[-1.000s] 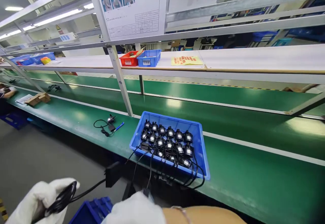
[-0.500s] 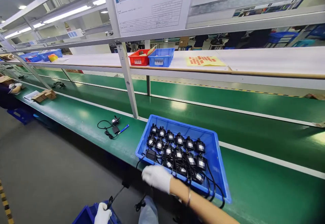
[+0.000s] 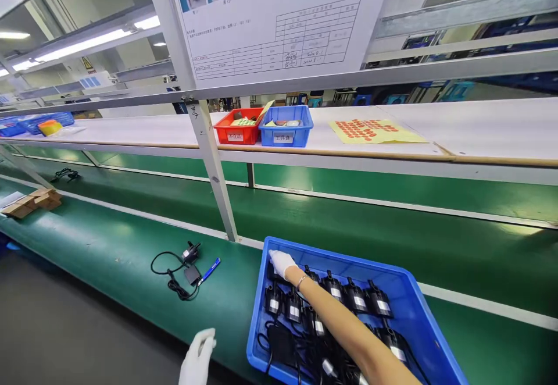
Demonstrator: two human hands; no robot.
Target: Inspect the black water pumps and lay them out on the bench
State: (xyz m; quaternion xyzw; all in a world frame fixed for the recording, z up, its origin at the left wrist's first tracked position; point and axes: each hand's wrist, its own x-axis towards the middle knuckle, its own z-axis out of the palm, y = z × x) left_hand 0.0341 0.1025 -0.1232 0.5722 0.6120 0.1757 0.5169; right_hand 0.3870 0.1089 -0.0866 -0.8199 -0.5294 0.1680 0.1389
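Note:
A blue tray holds rows of small black pumps with white labels, their cords bunched at the near side. My right hand, in a white glove, reaches into the tray's far left corner. Its fingers are bent down over a black pump, which the hand partly covers. Above the bench's near edge, left of the tray, is my gloved left hand. Thumb and fingers stand a little apart with nothing between them. On the green bench lie another corded pump and a blue pen.
A metal post rises behind the tray. The white shelf carries a red bin, a blue bin and a yellow sheet of red stickers. Cardboard pieces lie farther left on the bench.
My right hand has moved from the tray's near edge to its far left corner. My left hand has risen from a blue bin below and let go of a black cord. The view has shifted closer.

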